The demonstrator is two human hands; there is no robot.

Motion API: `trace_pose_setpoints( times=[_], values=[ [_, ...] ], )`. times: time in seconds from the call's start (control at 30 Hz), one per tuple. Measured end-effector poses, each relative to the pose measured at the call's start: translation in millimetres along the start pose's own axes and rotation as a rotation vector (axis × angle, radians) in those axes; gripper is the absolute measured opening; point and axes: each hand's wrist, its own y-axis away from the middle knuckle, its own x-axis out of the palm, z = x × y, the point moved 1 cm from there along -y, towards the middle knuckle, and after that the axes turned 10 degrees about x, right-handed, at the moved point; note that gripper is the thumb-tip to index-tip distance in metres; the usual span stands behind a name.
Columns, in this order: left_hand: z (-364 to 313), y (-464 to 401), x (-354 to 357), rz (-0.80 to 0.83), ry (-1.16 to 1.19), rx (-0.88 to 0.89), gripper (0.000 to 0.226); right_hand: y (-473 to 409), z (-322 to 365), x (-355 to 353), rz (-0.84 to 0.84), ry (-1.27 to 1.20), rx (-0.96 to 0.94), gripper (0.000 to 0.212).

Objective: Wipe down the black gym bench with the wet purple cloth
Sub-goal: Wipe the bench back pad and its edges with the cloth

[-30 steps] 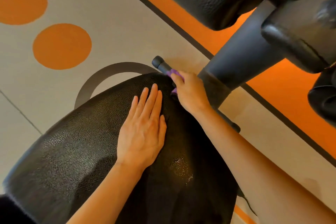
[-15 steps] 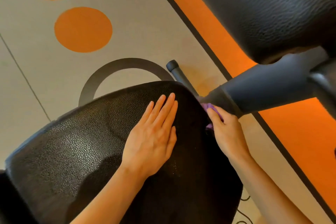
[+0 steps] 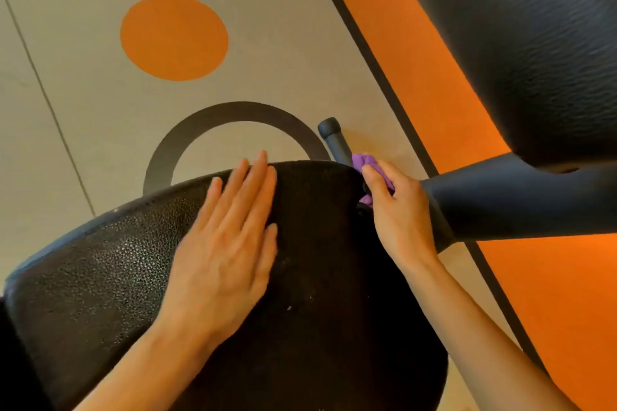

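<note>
While the left hand (image 3: 227,243) lies flat and open on the black pad (image 3: 100,277), fingers together and reaching its far rim, the right hand (image 3: 397,210) is closed around a bunched purple cloth (image 3: 365,162) and presses it against the pad's far right edge. The cloth sits at the corner where the pad meets a dark tube (image 3: 334,140) with a rounded end cap, and only a small fold of it shows past the fingertips. The flat palm appears meant to steady the surface, and perhaps the person's weight, so the wiping hand can push into the side of the pad without it shifting. Balling the cloth looks like a way to get firm pressure onto a narrow rim rather than a broad top. A grey frame arm (image 3: 517,197) runs just beside the right wrist, and a second black pad (image 3: 517,43) hangs above it, leaving little room on that side. The pebbled top glints in patches, though whether from damp or from light cannot be told. Beyond, the floor (image 3: 83,93) carries orange circles and a dark arc. The wiping seems to be under way at the edge, with how much is left unclear.
</note>
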Motion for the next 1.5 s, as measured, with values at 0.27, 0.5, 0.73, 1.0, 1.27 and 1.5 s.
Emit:
trace_pose_setpoints(
  times=[0.27,0.5,0.73,1.0,1.27,1.5],
  values=[
    [50.4,20.9,-14.1,0.125,-0.091,-0.091,0.062,-7.6,11.8,3.2,0.083,0.115,0.072,0.029],
    [57.2,17.8,-15.8,0.158,-0.039,-0.077,0.062,1.3,24.3,49.2,-0.053,0.588,-0.244,0.034],
    [58.8,12.0,-12.6,0.134,0.024,-0.087,0.061,-0.3,31.0,51.1,-0.103,0.402,-0.186,0.029],
    [59.2,9.6,-15.2,0.187,-0.007,-0.059,0.063,-1.4,43.9,59.1,0.024,0.5,-0.21,0.028],
    [62.3,8.9,-13.9,0.216,-0.001,-0.065,0.062,-3.9,51.4,56.3,0.183,0.678,-0.207,0.031],
    [59.6,9.3,-16.6,0.188,-0.024,-0.081,0.061,10.6,75.9,96.3,0.237,0.675,-0.304,0.031]
  ],
)
